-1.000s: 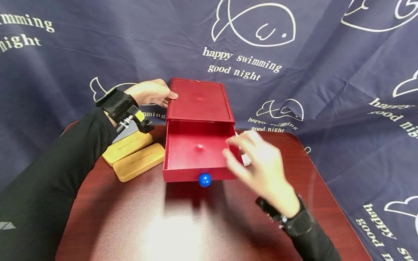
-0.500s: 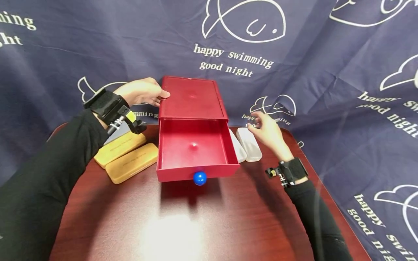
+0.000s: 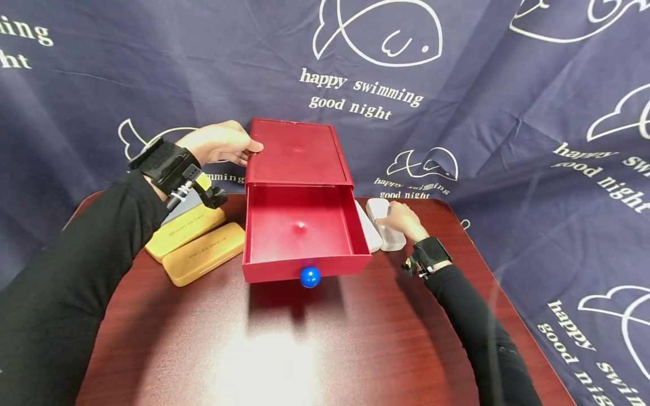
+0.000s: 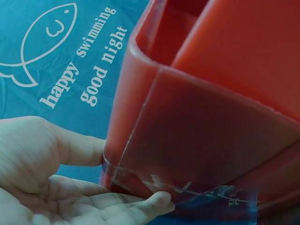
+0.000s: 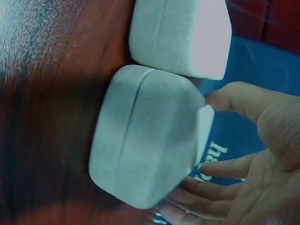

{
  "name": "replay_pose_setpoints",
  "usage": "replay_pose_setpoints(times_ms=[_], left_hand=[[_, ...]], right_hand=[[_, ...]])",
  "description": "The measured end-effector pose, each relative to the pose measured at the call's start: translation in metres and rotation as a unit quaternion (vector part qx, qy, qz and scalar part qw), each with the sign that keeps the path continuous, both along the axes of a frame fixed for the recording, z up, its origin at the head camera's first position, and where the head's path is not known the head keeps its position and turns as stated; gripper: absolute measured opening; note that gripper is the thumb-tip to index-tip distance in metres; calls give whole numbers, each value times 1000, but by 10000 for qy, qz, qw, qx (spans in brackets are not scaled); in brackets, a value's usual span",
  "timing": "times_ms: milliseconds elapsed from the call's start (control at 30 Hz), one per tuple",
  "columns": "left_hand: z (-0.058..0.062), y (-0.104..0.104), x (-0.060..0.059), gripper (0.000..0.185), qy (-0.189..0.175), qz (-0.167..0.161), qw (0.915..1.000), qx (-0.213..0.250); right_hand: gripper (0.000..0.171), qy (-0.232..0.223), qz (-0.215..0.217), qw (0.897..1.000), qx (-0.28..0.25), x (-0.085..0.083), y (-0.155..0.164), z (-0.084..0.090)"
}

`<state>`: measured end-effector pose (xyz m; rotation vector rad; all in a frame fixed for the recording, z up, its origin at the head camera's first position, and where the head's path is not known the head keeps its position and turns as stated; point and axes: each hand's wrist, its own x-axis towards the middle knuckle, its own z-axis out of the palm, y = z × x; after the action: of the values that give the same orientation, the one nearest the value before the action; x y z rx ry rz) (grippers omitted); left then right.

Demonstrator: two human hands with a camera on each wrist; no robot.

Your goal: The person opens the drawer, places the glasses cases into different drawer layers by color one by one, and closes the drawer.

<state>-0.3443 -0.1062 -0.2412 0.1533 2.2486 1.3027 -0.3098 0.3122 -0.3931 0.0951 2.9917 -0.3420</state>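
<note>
A red box (image 3: 297,149) stands at the back of the table with its drawer (image 3: 299,231) pulled out, empty, with a blue knob (image 3: 310,276) in front. My left hand (image 3: 220,144) rests on the box's rear left corner. In the left wrist view, the thumb and straight fingers of that hand (image 4: 42,178) press on the box wall (image 4: 211,117). My right hand (image 3: 401,217) lies on the outer of two white cases (image 3: 388,234) right of the drawer. In the right wrist view, its thumb and fingers (image 5: 243,154) reach round the far end of that case (image 5: 145,150), loosely spread.
A second white case (image 3: 369,231) lies against the drawer's right side. Two yellow cases (image 3: 195,242) lie left of the box by my left forearm. The dark red table (image 3: 284,349) has a glare patch in front. A navy printed cloth (image 3: 457,84) hangs behind.
My right hand swung from in front of the drawer to the right and came down onto the outer white case. The left hand and the box stayed put.
</note>
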Motion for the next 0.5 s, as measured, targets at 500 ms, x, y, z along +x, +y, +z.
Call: replay_pose_setpoints(times_ms=[500], left_hand=[[0,2,0,10,-9,133,9999,45]], right_hand=[[72,-358,-182,9992,79,-7,-2,-7]])
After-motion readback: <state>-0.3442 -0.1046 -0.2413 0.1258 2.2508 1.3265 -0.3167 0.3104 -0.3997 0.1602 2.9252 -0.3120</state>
